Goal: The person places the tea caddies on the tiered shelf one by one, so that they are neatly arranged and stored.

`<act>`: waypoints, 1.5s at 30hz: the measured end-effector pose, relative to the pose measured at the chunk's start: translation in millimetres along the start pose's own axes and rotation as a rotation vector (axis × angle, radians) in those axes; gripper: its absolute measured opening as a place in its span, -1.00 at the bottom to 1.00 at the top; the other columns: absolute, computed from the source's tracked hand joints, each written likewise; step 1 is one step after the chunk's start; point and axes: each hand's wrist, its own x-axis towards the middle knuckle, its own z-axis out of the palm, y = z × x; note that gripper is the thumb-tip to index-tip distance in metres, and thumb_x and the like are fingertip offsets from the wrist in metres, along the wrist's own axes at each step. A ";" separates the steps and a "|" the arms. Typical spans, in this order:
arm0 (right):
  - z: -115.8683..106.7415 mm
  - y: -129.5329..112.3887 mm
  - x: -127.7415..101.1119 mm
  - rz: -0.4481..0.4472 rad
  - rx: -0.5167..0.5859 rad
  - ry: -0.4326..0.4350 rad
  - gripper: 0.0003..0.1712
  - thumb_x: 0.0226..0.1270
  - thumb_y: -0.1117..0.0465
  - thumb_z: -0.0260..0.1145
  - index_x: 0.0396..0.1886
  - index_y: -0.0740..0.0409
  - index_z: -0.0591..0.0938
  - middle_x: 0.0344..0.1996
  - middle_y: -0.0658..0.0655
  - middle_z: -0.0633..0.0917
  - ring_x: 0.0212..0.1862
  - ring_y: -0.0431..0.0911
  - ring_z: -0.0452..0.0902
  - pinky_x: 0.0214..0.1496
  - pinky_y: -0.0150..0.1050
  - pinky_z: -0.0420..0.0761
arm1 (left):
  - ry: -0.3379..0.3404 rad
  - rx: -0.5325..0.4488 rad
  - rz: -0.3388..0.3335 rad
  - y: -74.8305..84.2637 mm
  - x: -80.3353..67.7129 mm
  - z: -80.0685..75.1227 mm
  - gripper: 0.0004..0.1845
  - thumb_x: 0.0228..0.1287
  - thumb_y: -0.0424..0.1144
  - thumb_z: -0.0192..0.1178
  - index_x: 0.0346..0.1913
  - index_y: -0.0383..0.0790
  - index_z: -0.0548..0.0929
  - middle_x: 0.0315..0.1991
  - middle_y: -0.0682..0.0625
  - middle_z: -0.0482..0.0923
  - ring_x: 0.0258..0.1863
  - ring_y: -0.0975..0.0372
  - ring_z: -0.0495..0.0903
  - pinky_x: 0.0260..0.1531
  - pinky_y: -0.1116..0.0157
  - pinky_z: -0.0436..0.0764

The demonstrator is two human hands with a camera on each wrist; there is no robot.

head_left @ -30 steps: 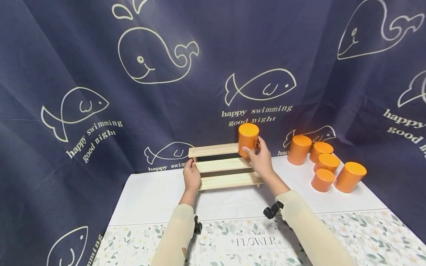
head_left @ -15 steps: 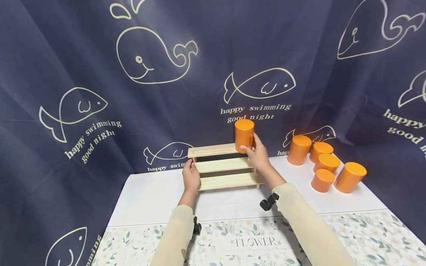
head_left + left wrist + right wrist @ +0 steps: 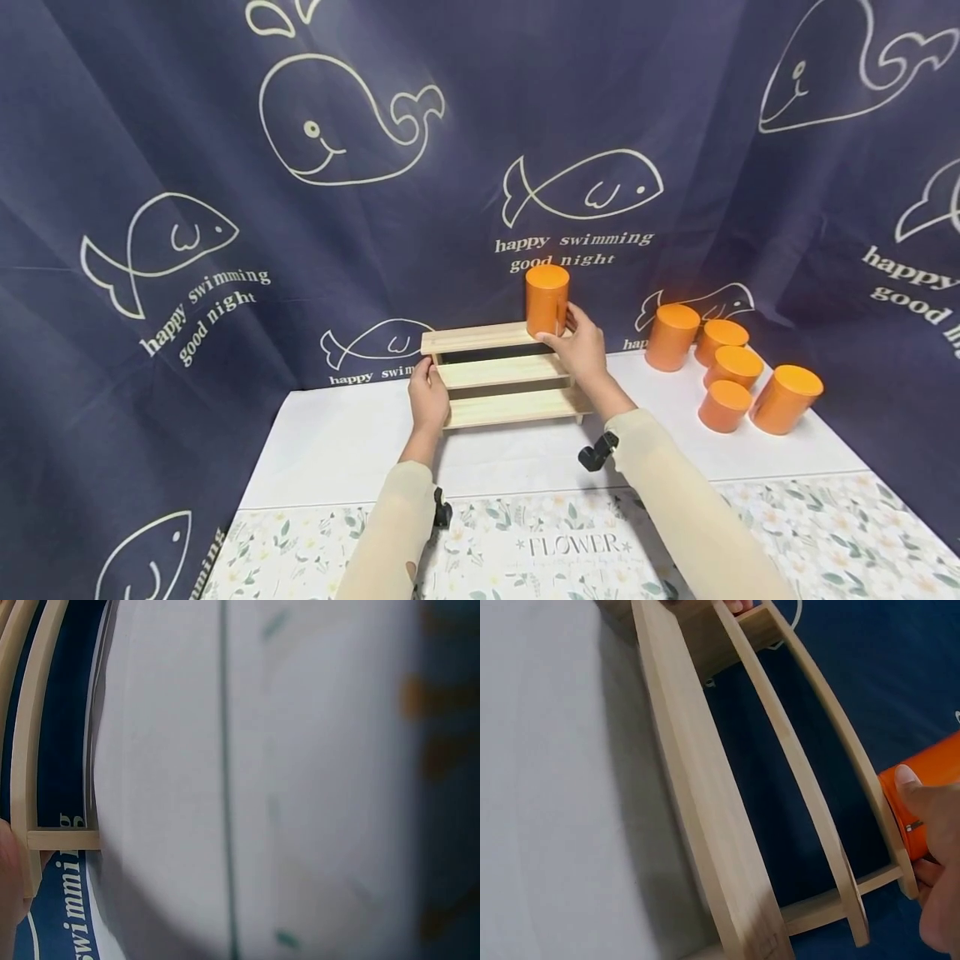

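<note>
A three-tier wooden rack (image 3: 510,372) stands on the white cloth against the dark curtain. My left hand (image 3: 429,402) grips its left end, and the left wrist view catches only part of the fingers at the edge. In my right hand (image 3: 583,348) is a tall orange canister (image 3: 547,302), held upright between thumb and fingers near its base. It stands at the right part of the top tier. From the right wrist view, the base of the orange canister (image 3: 930,772) looks to be against the top slat (image 3: 840,731).
Several more orange canisters, some tall (image 3: 672,337) and some short (image 3: 725,407), are grouped on the white cloth (image 3: 337,450) to the right of the rack. A floral mat (image 3: 300,550) covers the table's front. The dark curtain (image 3: 450,250) hangs behind.
My right hand has moved left and slightly up with the orange canister, from beside the top tier's right end onto its right part. The left hand stays on the rack.
</note>
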 end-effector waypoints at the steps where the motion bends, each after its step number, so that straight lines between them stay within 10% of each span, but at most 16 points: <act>1: 0.6 0.0 0.1 -0.001 -0.013 0.009 0.02 0.01 0.02 0.59 0.47 0.07 0.33 0.32 0.25 0.55 0.33 0.09 0.52 0.37 -0.03 0.52 | 0.004 -0.002 0.001 0.1 -0.5 0.0 -0.62 0.53 -0.32 -0.11 0.25 -0.43 0.50 0.28 -0.31 0.47 0.39 -0.06 0.41 0.45 0.08 0.36; 12: -3.1 5.2 4.5 -0.003 -0.194 0.087 0.10 -0.14 -0.13 0.64 0.45 -0.07 0.36 0.24 0.14 0.64 0.22 0.03 0.63 0.28 0.01 0.56 | -0.012 -0.026 -0.004 2.7 0.3 7.9 -0.61 0.53 -0.32 -0.11 0.26 -0.42 0.49 0.29 -0.29 0.47 0.40 -0.05 0.40 0.45 0.07 0.36; 25: -17.2 19.3 -14.5 -0.069 0.063 -0.029 0.26 -0.03 0.14 0.62 0.58 0.03 0.05 0.49 0.30 0.29 0.50 0.14 0.26 0.50 -0.01 0.36 | -0.011 -0.090 -0.066 -0.3 -4.4 4.3 -0.65 0.53 -0.27 -0.06 0.23 -0.30 0.54 0.23 -0.24 0.55 0.34 -0.02 0.47 0.42 0.04 0.39; 45: -85.6 48.0 -57.6 -0.096 -0.257 0.123 -0.48 0.18 0.29 0.38 0.17 0.27 0.58 0.19 0.40 0.57 0.28 0.31 0.41 0.37 0.21 0.36 | -0.001 -0.236 -0.113 4.8 2.2 -0.4 -0.66 0.47 -0.43 -0.07 0.20 -0.44 0.51 0.24 -0.34 0.50 0.34 -0.08 0.45 0.41 0.05 0.41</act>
